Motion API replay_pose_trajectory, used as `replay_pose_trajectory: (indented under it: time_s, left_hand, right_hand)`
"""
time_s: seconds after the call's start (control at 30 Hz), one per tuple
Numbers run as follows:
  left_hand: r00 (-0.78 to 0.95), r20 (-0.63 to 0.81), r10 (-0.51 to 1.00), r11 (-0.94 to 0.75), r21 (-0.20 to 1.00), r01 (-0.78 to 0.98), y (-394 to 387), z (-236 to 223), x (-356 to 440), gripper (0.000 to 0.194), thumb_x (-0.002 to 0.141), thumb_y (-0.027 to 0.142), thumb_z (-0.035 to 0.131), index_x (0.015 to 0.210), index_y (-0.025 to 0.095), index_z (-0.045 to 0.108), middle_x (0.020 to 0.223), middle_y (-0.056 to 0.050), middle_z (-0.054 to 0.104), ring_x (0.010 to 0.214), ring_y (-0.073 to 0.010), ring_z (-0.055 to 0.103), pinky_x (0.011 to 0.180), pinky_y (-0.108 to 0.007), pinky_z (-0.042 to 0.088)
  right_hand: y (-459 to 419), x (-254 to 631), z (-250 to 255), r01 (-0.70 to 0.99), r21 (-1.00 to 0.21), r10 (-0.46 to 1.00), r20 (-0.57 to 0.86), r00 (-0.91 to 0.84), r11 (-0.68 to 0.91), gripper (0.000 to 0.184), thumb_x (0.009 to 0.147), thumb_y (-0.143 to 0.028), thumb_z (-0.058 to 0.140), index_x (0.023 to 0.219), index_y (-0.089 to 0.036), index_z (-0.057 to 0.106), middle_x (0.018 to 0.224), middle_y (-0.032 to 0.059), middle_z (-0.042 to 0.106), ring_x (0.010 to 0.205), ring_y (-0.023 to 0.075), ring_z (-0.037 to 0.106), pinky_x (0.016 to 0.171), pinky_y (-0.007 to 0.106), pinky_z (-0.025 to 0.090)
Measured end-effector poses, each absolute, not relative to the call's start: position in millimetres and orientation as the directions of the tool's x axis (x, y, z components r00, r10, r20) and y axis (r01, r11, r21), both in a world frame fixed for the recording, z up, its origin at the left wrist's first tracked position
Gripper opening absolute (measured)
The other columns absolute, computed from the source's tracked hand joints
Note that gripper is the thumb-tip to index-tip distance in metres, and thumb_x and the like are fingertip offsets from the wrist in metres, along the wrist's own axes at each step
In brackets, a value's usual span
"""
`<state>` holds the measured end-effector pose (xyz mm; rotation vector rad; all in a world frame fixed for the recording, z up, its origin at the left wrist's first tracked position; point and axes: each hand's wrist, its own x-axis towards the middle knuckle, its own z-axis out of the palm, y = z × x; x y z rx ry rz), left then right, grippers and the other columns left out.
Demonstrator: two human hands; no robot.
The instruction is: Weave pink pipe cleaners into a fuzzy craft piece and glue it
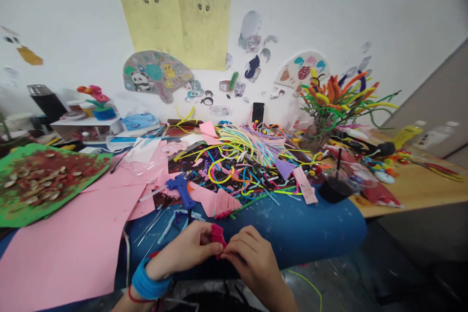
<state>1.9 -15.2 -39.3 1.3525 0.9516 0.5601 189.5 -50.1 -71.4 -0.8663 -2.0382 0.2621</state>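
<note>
In the head view, a bent crimson pipe cleaner (218,239) with a fuzzy, folded look is between my two hands, just off the table's front edge. My left hand (195,244), with a blue band at the wrist, pinches it from the left between thumb and fingers. From the right, the fingertips of my right hand (250,253) close on its lower end. Just beyond lies pink crepe paper (226,203) with a crimson fringe. A blue glue gun (182,191) stands behind my left hand, near some light-blue pipe cleaner pieces (170,224).
A heap of coloured pipe cleaners (252,144) covers the table's middle. Pink paper sheets (73,248) and a green tray of shells (40,183) lie left. To the right are a cup of dark liquid (334,189) and a vase of pipe-cleaner flowers (316,134).
</note>
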Motion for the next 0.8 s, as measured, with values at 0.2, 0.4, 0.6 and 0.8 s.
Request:
replay_pose_trajectory:
  time_s: [0.2,0.4,0.6,0.8]
  left_hand:
    - [0.485,-0.205,0.85,0.215,0.976,0.035,-14.1,-50.2,3.5,0.03,0.069,0.04,0.077,0.067,0.011,0.069,0.061,-0.002,0.067,0.038,-0.0047,0.043,0.039,-0.018,0.027]
    - [0.157,-0.141,0.977,0.168,0.97,-0.176,-21.8,-78.6,29.7,0.056,0.064,0.058,0.078,0.097,0.015,0.064,0.069,0.001,0.067,0.037,-0.0043,0.048,0.041,-0.017,0.036]
    - [0.13,-0.126,0.983,0.15,0.97,-0.191,-27.2,-82.7,35.6,0.057,0.06,0.06,0.08,0.091,0.014,0.068,0.076,-0.005,0.073,0.033,-0.0084,0.054,0.036,-0.02,0.038]
    - [0.095,-0.067,0.993,0.073,0.995,-0.065,-26.8,-69.2,19.6,0.053,0.074,0.064,0.068,0.089,0.014,0.076,0.053,-0.004,0.07,0.052,-0.0171,0.068,0.055,-0.023,0.052]
  right_hand:
    - [-49.2,189.0,-78.5,0.441,-0.647,0.754,0.648,-0.112,0.622,0.017,0.089,-0.027,0.068,0.074,-0.021,0.062,0.068,0.0004,0.065,0.065,0.0155,0.057,0.06,0.025,0.045]
    - [-51.0,178.3,-99.4,0.054,-0.969,0.961,0.245,0.13,0.24,0.02,0.078,-0.036,0.076,0.088,-0.02,0.072,0.074,0.0033,0.072,0.066,0.0177,0.067,0.059,0.024,0.053]
    - [-43.0,174.0,-100.6,-0.133,-0.987,0.978,0.062,0.198,0.089,0.028,0.069,-0.042,0.081,0.077,-0.018,0.071,0.072,0.0038,0.069,0.066,0.0177,0.065,0.062,0.025,0.053]
    - [-41.9,179.0,-99.6,-0.177,-0.982,0.981,0.036,0.192,0.071,0.029,0.068,-0.044,0.082,0.071,-0.017,0.07,0.068,0.0033,0.068,0.063,0.0166,0.064,0.063,0.025,0.053]
